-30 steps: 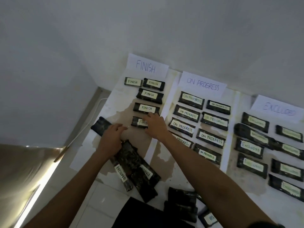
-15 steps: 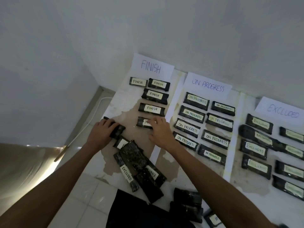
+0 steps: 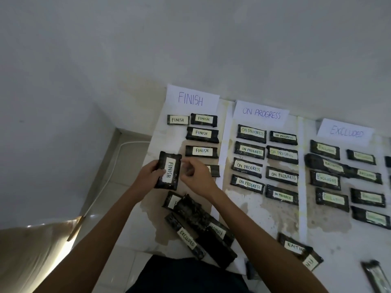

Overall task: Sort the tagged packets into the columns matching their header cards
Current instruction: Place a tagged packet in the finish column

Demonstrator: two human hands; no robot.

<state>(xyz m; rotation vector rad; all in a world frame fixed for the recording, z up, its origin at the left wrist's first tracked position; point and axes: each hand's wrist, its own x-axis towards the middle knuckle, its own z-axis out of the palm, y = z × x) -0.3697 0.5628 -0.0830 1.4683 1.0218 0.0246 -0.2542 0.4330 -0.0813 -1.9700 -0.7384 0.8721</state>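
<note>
My left hand [image 3: 149, 174] grips a dark packet tagged FINISH [image 3: 169, 171], held upright above the floor sheet, left of the FINISH column. My right hand [image 3: 196, 178] hovers just right of that packet with fingers loosely curled, holding nothing; it partly covers another FINISH packet [image 3: 214, 170] lying in the column. Header cards FINISH [image 3: 191, 98], ON PROGRESS [image 3: 261, 113] and EXCLUDED [image 3: 346, 131] lean against the wall, each with rows of matching packets below. An unsorted pile [image 3: 196, 216] lies near me, with an EXCLUDED packet [image 3: 186, 237] and a FINISH packet [image 3: 218, 229] in it.
More loose packets lie at the lower right, one tagged WAITING [image 3: 294, 246] and one [image 3: 374, 273] at the frame edge. A white cable [image 3: 114, 166] runs along the floor by the left wall. The white wall stands directly behind the header cards.
My left hand has lifted a FINISH packet from the left of the pile and turned it upright. My right hand has come off the packet in the FINISH column and moved toward it.
</note>
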